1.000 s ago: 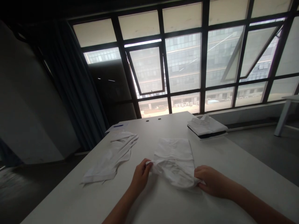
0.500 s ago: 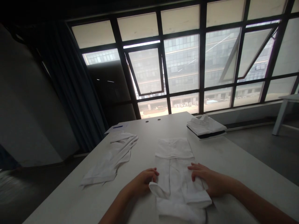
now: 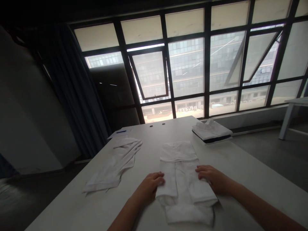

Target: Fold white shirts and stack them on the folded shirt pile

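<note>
A white garment (image 3: 183, 183) lies partly folded on the white table, its sides turned inward over the middle and its lower end nearest me. My left hand (image 3: 152, 184) is at the garment's left edge, fingertips curled on the cloth. On the opposite edge, my right hand (image 3: 213, 178) has its fingers bent over the fabric, with the thumb side hidden. Whether either hand pinches the cloth is hard to make out. To the left, another white garment (image 3: 115, 166) is spread out, wrinkled, touched by neither hand.
Folded white clothes with a dark layer form a stack (image 3: 211, 131) at the table's back right. Paper with a blue pen (image 3: 121, 131) lies at the back left. The table (image 3: 84, 210) stands before large windows; a second table (image 3: 286, 118) is far right.
The left flap of the garment, raised and curled before, now lies flatter. My left hand has shifted slightly, and both hands remain at the garment's sides. The lower end looks straighter.
</note>
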The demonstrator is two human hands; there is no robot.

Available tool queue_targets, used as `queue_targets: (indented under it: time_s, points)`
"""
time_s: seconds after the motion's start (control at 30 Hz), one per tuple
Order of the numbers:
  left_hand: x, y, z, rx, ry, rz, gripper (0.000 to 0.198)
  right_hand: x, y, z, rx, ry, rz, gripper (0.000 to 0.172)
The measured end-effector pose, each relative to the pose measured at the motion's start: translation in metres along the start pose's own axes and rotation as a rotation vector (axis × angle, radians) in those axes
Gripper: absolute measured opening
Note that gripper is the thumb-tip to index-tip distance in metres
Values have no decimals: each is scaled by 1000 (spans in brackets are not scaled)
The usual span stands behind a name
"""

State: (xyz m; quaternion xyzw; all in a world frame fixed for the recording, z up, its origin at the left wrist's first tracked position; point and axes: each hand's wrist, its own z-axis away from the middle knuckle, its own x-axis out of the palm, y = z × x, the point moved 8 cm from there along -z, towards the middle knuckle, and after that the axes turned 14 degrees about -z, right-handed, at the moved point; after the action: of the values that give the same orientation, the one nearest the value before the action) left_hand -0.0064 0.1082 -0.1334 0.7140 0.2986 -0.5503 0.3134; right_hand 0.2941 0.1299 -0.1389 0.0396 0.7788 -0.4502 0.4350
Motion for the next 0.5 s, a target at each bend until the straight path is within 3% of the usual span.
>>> queue_targets:
  time_s: [0.13,0.27,0.4,0.5]
  points:
    - [2,-3,-3,15,9,12,32,-6,13,-3,0,95,13,30]
    - [2,-15,-8,-65,-8,12,66,-7,21,-9,5,157,16,40]
    - [2,-6,-12,3,-69,-10,57,3,15,-13,2,44,12,41]
    - [3,5,-13,66,-131,7,54,9,4,-12,33,-82,-25,55]
